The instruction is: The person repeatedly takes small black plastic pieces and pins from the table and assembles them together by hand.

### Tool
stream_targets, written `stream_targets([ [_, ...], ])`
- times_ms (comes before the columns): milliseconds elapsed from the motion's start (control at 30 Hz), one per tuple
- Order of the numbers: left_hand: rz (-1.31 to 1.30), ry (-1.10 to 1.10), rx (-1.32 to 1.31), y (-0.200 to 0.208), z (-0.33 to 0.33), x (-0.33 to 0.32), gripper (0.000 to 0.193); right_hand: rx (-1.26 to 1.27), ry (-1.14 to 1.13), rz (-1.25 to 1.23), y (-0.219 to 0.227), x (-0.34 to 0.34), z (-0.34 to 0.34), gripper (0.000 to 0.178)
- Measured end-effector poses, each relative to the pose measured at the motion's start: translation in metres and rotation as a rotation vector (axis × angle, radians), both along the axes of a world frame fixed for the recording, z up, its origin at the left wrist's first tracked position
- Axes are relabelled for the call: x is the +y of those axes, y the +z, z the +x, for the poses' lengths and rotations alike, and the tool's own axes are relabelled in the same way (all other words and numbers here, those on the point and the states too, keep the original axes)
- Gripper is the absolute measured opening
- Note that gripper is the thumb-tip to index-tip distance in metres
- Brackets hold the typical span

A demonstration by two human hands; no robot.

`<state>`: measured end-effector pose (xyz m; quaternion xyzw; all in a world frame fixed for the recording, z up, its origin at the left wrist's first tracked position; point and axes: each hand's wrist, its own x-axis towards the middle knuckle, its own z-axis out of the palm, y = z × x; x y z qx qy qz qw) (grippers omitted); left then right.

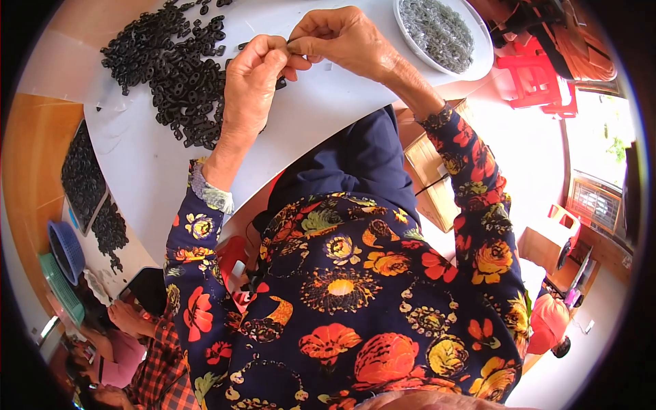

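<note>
My left hand (249, 85) and my right hand (348, 42) meet fingertip to fingertip above the white table (307, 113). Both are closed in a pinch. Whatever sits between the fingertips is too small and covered to name. A bit of black shows just beside the left fingers; I cannot tell whether it is held or lies on the table. Left of my left hand spreads a heap of small black plastic pieces with holes (184, 89). Near my right wrist stands a round white tray (486, 55) filled with small clear pieces (437, 34).
At the left, more black pieces fill a tray (83, 174), near a blue basket (65, 253) and a green basket (60, 290). Co-workers sit at lower left, one in a checked shirt (167, 369). Cardboard boxes (430, 178) and red plastic stools (536, 82) stand on the right.
</note>
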<state>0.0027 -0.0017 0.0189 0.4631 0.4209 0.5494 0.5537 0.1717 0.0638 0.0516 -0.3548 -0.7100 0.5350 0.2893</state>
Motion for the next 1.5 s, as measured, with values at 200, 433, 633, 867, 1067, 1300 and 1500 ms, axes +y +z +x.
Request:
stream_targets([
  [200, -0.063, -0.01, -0.016, 0.003, 0.002, 0.001, 0.016, -0.18, -0.013, 0.129, 0.012, 0.003, -0.004, 0.019],
  [433, -0.162, -0.041, -0.099, 0.011, -0.008, -0.001, 0.014, -0.286, -0.038, 0.587, 0.045, -0.003, -0.017, 0.013],
  [633, -0.181, 0.004, -0.175, 0.004, -0.009, 0.006, 0.015, -0.312, 0.117, 0.506, 0.005, 0.051, 0.014, 0.009],
  [867, -0.174, -0.018, -0.197, 0.002, -0.014, 0.007, 0.016, -0.431, 0.252, 0.59, 0.004, 0.046, 0.014, 0.009],
  [1067, -0.176, 0.016, -0.146, 0.008, -0.013, 0.005, 0.017, -0.532, 0.242, 0.659, -0.003, 0.05, 0.009, 0.01],
  [1300, -0.153, -0.001, -0.129, 0.006, -0.013, 0.006, 0.016, -0.926, 0.265, 0.947, -0.008, 0.046, -0.012, 0.019],
  [1500, -0.161, -0.019, -0.157, 0.003, -0.012, 0.004, 0.016, -0.336, -0.017, 0.61, 0.013, 0.038, 0.005, 0.013],
])
